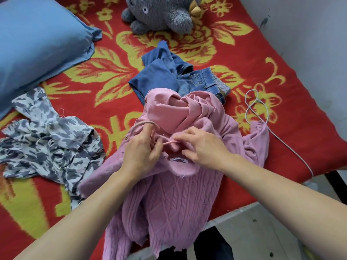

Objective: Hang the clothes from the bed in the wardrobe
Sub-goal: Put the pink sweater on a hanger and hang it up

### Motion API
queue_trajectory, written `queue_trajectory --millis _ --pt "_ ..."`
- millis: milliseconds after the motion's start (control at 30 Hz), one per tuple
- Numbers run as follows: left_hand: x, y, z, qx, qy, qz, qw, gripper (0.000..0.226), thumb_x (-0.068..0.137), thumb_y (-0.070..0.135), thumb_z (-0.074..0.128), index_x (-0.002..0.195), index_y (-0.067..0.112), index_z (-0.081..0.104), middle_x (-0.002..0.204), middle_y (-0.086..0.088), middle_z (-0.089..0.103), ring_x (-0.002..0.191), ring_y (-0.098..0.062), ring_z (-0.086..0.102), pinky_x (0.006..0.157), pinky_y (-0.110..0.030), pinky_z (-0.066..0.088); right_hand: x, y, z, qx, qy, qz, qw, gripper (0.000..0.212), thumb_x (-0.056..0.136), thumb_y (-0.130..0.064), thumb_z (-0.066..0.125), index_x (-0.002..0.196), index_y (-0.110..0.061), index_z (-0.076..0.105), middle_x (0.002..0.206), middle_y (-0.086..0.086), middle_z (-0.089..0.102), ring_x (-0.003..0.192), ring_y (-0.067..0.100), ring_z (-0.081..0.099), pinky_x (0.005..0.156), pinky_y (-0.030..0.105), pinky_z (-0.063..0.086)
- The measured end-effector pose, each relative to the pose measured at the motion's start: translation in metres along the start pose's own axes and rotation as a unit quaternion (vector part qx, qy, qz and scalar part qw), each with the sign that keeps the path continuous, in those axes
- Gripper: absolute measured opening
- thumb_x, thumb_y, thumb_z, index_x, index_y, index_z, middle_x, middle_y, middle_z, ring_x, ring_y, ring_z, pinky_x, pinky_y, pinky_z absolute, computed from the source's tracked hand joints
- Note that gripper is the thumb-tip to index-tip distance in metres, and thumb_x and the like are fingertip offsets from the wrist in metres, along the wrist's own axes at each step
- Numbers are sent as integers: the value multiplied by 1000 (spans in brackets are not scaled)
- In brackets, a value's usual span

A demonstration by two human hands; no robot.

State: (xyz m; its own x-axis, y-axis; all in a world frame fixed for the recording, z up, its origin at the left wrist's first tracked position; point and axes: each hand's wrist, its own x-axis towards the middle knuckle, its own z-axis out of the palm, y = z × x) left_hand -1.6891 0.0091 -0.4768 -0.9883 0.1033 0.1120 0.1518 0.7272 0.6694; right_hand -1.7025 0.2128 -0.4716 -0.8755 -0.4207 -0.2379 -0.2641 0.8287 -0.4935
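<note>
The pink sweater (174, 199) lies at the near edge of the bed (112, 102), its hem hanging over the side. The left hand (142, 152) curls round the pink hanger (169, 142) at the collar. The right hand (202, 147) pinches the collar knit beside it, perhaps the hanger's arm too, as its fingertips are hidden

no readable text, sweater label (179, 160) blurred

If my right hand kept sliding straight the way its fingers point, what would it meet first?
The right hand points leftward across the pink sweater collar; probably the pink hanger bar first, just short of the left hand gripping it.
</note>
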Motion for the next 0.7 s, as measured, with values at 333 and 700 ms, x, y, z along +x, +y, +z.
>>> queue_trajectory --millis 333,700 --pt "-25 -82 -42 -1 -123 -118 985 21 67 17 41 75 15 60 66 0 60 69 -24 55 65 -36 42 -16 37 -2 -135 117 -9 984 32 88 -48 47 88 -30 72 89 -5 62 84 22 58 56 32 49" --pt "-27 -44 -44 -117 -19 -125 985 22 71 13 38 54 21 27 49 8 31 51 -9 30 52 -27 26 0 8 -33 8 72 70 995 39 71 -23 47 102 -29 70 96 -4 73 97 22 66 81 32 49"
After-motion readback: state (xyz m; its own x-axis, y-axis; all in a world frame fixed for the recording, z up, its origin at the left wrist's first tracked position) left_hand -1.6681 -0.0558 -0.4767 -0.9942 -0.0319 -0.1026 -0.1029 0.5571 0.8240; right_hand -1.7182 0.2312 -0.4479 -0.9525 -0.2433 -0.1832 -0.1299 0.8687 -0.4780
